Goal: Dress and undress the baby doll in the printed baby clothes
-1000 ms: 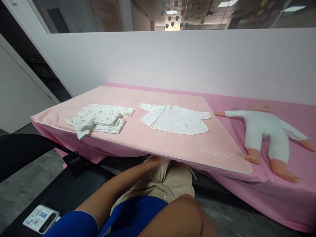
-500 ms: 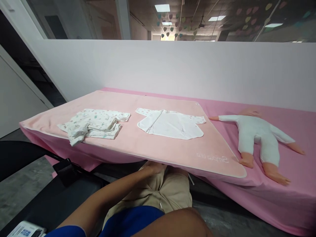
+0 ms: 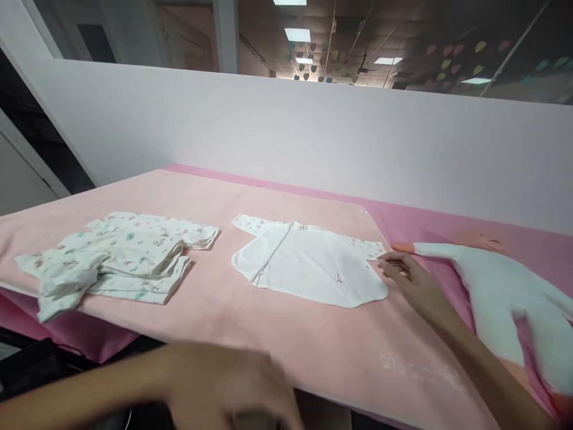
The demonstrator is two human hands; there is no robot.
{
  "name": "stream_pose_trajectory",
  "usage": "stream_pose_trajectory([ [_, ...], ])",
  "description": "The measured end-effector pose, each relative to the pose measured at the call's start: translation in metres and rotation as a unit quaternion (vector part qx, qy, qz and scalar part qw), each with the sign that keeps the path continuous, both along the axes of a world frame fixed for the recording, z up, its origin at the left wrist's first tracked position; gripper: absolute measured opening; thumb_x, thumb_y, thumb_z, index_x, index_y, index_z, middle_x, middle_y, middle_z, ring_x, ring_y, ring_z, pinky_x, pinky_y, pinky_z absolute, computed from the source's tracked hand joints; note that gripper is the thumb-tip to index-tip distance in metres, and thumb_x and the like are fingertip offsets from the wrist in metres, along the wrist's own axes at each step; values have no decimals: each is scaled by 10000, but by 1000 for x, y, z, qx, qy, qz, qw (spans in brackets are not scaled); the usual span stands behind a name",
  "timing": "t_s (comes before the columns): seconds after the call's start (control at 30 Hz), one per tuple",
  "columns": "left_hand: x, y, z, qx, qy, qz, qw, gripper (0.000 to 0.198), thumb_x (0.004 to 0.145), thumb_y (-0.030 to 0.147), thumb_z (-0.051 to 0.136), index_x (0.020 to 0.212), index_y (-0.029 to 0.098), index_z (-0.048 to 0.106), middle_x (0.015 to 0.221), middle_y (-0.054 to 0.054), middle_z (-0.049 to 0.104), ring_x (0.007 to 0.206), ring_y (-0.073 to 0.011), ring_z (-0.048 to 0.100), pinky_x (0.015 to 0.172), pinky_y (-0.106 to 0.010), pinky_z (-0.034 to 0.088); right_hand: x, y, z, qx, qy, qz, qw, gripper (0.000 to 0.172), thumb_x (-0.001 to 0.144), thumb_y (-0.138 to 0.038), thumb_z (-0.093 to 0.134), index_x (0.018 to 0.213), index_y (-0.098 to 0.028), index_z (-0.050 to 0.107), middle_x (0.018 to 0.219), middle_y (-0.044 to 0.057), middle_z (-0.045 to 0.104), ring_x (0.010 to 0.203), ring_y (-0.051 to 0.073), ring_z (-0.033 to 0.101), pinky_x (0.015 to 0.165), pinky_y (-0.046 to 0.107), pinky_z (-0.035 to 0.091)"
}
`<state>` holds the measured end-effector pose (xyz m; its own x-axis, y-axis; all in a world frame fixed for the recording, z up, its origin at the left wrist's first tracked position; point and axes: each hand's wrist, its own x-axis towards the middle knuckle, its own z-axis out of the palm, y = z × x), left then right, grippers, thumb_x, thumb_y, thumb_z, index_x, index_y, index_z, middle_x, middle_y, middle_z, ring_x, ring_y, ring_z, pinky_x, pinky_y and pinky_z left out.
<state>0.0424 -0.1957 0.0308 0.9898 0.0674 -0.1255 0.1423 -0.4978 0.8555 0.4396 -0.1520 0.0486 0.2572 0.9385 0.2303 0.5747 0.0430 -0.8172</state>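
A small white baby top (image 3: 308, 263) lies spread flat on the pale pink towel (image 3: 250, 322). My right hand (image 3: 405, 272) reaches over the towel and its fingertips touch the end of the top's right sleeve; whether they pinch it is unclear. My left hand (image 3: 233, 388) hovers at the towel's near edge, smeared by motion, fingers not readable. A folded patterned baby garment (image 3: 116, 260) rests on the towel to the left. A baby doll (image 3: 505, 286) in a pale suit lies on its back to the right on the pink sheet (image 3: 416, 224).
A white partition wall (image 3: 286, 131) runs directly behind the table. A dark chair (image 3: 27, 370) stands below the table's left front edge. Glass above the wall shows a ceiling with lights.
Both hands have come up from my lap. The right one now reaches the top's sleeve and the left one is at the towel's near edge. The view has moved closer to the table.
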Motion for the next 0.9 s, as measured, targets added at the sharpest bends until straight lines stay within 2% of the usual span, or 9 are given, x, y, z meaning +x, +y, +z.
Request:
stream_pose_trajectory([
  [0.1,-10,73,44,125,25,186,974,458,992,474,601,1419,321,666,1445,-61,679,1362,-256,582,1176,-376,395,32,47,0,10,-84,-13,996,341,889,-577,688,1035,-269,697,1165,104,751,1054,284,697,967,438,542],
  [0.17,-10,138,51,209,34,276,938,471,998,455,590,1424,263,646,1487,-80,642,1381,-255,553,1180,-369,368,34,81,-1,3,-122,10,992,333,902,-548,684,1060,-254,695,1168,111,756,1041,269,699,967,421,540],
  [0.23,-6,204,43,269,55,337,901,549,976,476,601,1461,220,601,1504,-102,622,1399,-268,526,1152,-358,390,24,116,-4,-18,-139,34,990,331,929,-510,664,1110,-233,690,1187,120,755,1039,257,701,956,403,546],
  [0.3,0,260,28,291,95,361,881,640,936,550,622,1481,218,579,1538,-118,592,1423,-293,508,1137,-359,415,7,148,-12,-43,-158,58,985,328,935,-455,669,1149,-206,682,1216,137,743,1053,253,697,958,388,546],
  [0.4,10,315,7,283,132,367,876,790,805,693,698,1431,218,616,1489,-138,626,1360,-324,570,1086,-365,475,-16,186,-26,-66,-201,128,969,388,891,-410,731,1199,-181,673,1297,163,702,1142,268,672,990,371,528],
  [0.5,17,343,-3,244,147,372,883,799,698,767,747,1302,248,686,1344,-119,708,1211,-316,655,966,-348,535,-22,211,-36,-119,-236,152,952,421,833,-452,774,1153,-196,679,1260,135,706,1128,278,663,928,351,524],
  [0.6,23,362,-7,216,176,355,892,695,657,781,765,1106,252,736,1177,-98,752,1012,-297,698,818,-340,549,-13,227,-36,-170,-251,145,942,420,801,-574,765,1021,-228,673,1112,81,723,998,265,661,796,331,495],
  [0.73,28,379,-10,191,168,320,913,563,711,739,752,969,241,708,1038,-73,728,822,-241,669,660,-308,496,-2,239,-28,-204,-272,201,919,537,796,-757,682,786,-230,580,886,17,646,803,217,584,667,311,383],
  [0.9,3,393,-12,187,163,304,920,497,780,716,728,869,230,676,901,-30,695,748,-193,612,643,-275,443,16,228,-16,-203,-289,209,912,577,829,-791,612,768,-225,522,823,5,577,709,176,482,624,302,311],
])
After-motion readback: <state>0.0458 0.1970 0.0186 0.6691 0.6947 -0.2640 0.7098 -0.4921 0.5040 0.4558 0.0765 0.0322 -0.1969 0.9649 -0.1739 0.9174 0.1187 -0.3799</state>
